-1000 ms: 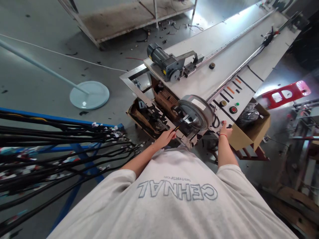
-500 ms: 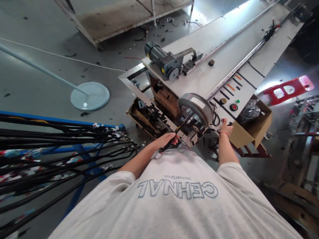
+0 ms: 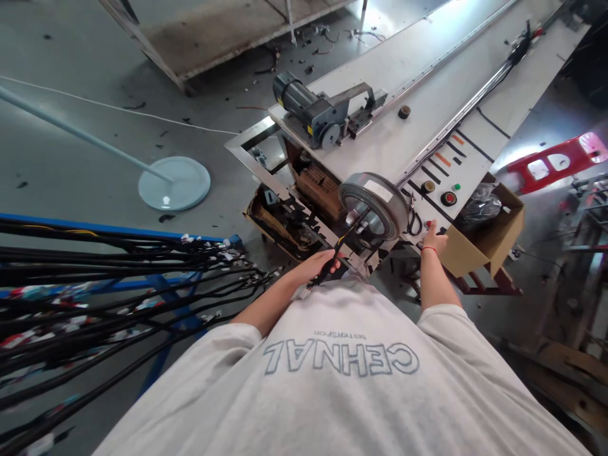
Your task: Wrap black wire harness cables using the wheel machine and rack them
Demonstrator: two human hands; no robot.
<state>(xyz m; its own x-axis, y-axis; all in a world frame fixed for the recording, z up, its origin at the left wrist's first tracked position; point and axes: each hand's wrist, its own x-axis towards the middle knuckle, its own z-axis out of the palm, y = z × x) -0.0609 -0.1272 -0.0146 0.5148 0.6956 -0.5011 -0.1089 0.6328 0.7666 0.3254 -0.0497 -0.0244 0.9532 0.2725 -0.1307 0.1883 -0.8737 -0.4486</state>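
Note:
My left hand (image 3: 317, 265) is closed around a black cable (image 3: 342, 240) with yellow marks. The cable runs from my fist up into the round metal wheel (image 3: 375, 206) at the near end of a long white machine table (image 3: 427, 107). My right hand (image 3: 433, 238) rests on the table's control strip, fingertips at a small red button, with a red band on the wrist. A larger red button (image 3: 447, 198) and a green one lie just beyond it.
A grey motor (image 3: 308, 114) is bolted to the table's left side. An open cardboard box (image 3: 489, 237) with a black bag stands at the right. Several black cable harnesses (image 3: 118, 278) hang over a blue rack on the left. A round white stand base (image 3: 174, 182) lies on the floor.
My left hand has pulled the black cable out from under the wheel toward my body and now grips it. My right hand has stayed on the control strip.

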